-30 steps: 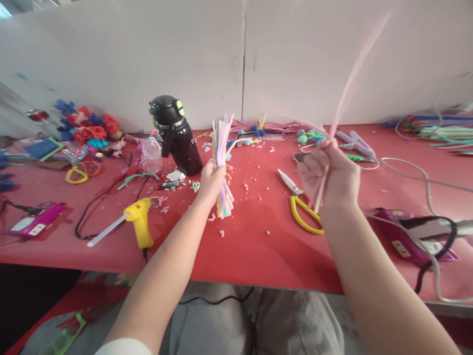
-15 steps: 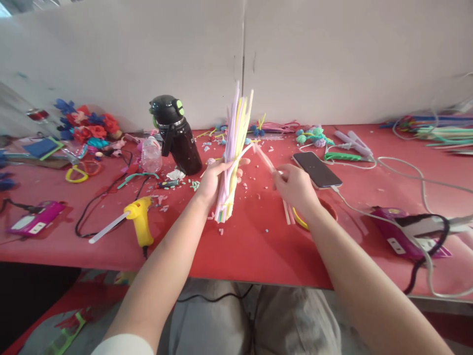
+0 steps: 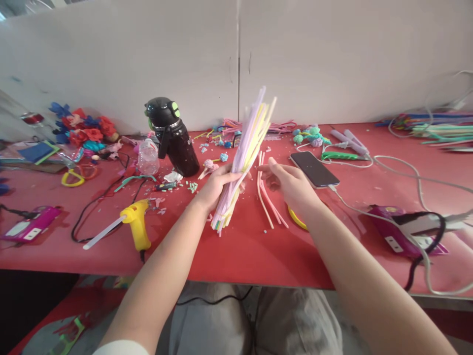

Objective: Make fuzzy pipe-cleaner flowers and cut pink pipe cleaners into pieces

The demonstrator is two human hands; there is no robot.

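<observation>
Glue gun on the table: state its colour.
The glue gun is yellow, with a whitish glue stick in the back; the head view shows it.

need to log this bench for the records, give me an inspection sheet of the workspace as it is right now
surface: red tabletop, strewn with small pastel scraps.
job's things: bundle of pastel pink, yellow and lilac fuzzy craft stems, tilted right; a few loose pale pink stems lying flat beside it.
clutter: yellow glue gun; black flask with green button; small clear plastic bottle; red and blue fabric flowers; dark smartphone; pastel pom-poms.
grippers: left hand closed round the bundle; right hand open over the loose stems, holding nothing.
cables: white cable plugged into the phone; black cord by the glue gun; pink power strip.
surroundings: white wall panels; grey trousers below the table edge.
</observation>
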